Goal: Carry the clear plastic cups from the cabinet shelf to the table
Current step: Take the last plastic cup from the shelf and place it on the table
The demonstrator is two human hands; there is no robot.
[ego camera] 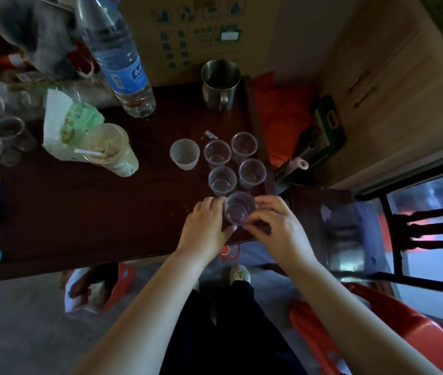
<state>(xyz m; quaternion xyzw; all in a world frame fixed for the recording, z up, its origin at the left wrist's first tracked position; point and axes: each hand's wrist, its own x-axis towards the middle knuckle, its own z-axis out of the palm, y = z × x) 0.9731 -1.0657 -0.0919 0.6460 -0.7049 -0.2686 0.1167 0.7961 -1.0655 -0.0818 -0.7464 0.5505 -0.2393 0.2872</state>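
dark wooden table (52, 212) fills the head view, cluttered with a water bottle (117, 58), a steel mug (220, 85) and a lidded drink cup (109, 150). four clear plastic cups (235, 163) stand upright, mouths up, near the right edge, a frosted cup (184, 154) beside them. left hand (205, 226) and right hand (274, 228) both clasp a fifth cup (239, 209), upright, axis vertical, at the near edge. judged: the placing step; next, seat it flat and let go.
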